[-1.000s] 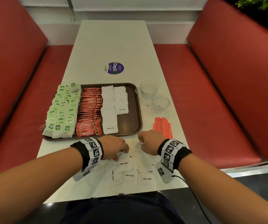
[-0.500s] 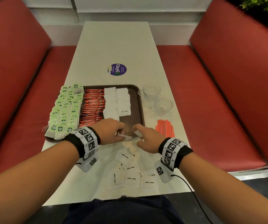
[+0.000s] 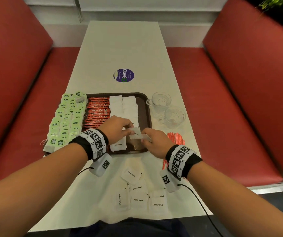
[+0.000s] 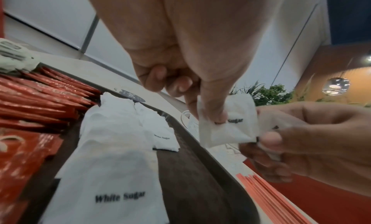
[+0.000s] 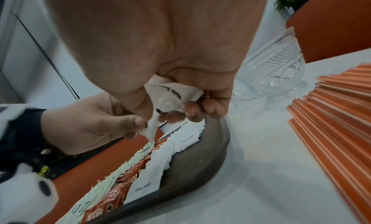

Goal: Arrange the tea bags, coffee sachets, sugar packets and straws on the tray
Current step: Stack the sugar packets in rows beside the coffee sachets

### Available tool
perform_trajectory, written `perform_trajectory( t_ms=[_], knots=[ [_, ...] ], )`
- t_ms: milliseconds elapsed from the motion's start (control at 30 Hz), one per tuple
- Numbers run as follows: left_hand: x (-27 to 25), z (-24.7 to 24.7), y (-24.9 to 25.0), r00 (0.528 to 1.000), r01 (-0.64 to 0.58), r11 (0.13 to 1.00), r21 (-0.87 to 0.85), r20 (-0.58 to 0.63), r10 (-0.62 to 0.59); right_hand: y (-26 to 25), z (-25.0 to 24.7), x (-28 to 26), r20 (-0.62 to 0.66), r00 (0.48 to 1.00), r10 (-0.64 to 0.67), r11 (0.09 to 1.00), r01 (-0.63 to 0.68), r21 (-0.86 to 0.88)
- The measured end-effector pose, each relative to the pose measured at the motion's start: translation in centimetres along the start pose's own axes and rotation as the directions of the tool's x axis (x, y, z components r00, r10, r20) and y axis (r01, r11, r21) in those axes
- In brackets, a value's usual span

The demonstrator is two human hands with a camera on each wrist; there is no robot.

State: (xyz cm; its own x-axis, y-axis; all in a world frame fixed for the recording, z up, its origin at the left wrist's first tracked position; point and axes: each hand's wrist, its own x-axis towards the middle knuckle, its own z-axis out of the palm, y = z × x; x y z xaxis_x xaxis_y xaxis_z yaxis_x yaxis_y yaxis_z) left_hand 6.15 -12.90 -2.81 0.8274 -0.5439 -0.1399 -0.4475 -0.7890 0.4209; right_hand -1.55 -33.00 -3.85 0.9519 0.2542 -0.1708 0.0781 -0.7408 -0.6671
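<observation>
My left hand (image 3: 118, 129) and right hand (image 3: 156, 142) pinch one sugar packet (image 3: 136, 133) between them over the tray (image 3: 148, 106), above its bare right strip; my right also curls round spare packets. The gap lies directly below, long axis running away from me. Straws (image 3: 175, 139) wait rightward on the bench (image 3: 120, 48).

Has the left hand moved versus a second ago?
Yes. The left hand went forward from the loose sugar packets near the table edge to over the tray, pinching a packet.
</observation>
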Motion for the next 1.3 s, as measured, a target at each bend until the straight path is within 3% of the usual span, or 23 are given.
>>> perform_trajectory(
  t_ms=[67,167,467,567,667,767,900,1000,1167,1300],
  knots=[
    [1.5,0.0,-0.5,0.997,0.070,0.996,0.047,-0.025,-0.069,0.1,-0.3,0.3,0.004,0.998,0.059,0.996,-0.059,0.065],
    [3.7,0.3,-0.8,0.989,0.141,0.973,0.181,0.029,-0.148,0.4,-0.7,0.6,0.003,0.996,0.088,0.990,-0.088,0.112],
    [6.9,1.3,-1.4,0.969,0.176,0.911,0.372,0.096,-0.227,1.3,-1.7,1.2,-0.071,0.995,0.072,0.997,-0.069,0.036],
    [7.2,1.4,-1.6,0.965,0.210,0.915,0.345,0.075,-0.250,1.4,-1.8,1.5,-0.052,0.995,0.088,0.995,-0.085,0.046],
    [6.9,1.1,-1.4,0.980,0.192,0.937,0.290,-0.007,-0.199,1.3,-1.8,2.0,-0.074,0.993,0.091,0.995,-0.088,0.053],
    [6.1,0.5,-0.9,0.993,0.116,0.992,0.045,-0.023,-0.115,1.4,-1.6,2.6,-0.134,0.984,0.117,0.985,-0.098,0.143],
    [3.9,-0.3,0.2,1.000,0.024,0.980,-0.199,0.024,-0.019,1.1,-1.3,3.2,-0.138,0.976,0.170,0.966,-0.138,0.219],
    [3.2,0.1,0.2,0.999,-0.034,0.989,-0.146,0.017,0.037,0.8,-1.0,3.5,-0.111,0.977,0.181,0.964,-0.153,0.219],
    [3.6,1.1,-1.4,0.985,0.159,0.986,0.052,0.060,-0.162,0.9,0.0,4.4,-0.009,0.964,0.267,0.944,-0.259,0.204],
    [4.1,2.5,-1.4,0.975,0.208,0.972,0.105,0.052,-0.214,1.0,0.6,5.0,0.109,0.947,0.302,0.944,-0.313,0.104]
  ],
)
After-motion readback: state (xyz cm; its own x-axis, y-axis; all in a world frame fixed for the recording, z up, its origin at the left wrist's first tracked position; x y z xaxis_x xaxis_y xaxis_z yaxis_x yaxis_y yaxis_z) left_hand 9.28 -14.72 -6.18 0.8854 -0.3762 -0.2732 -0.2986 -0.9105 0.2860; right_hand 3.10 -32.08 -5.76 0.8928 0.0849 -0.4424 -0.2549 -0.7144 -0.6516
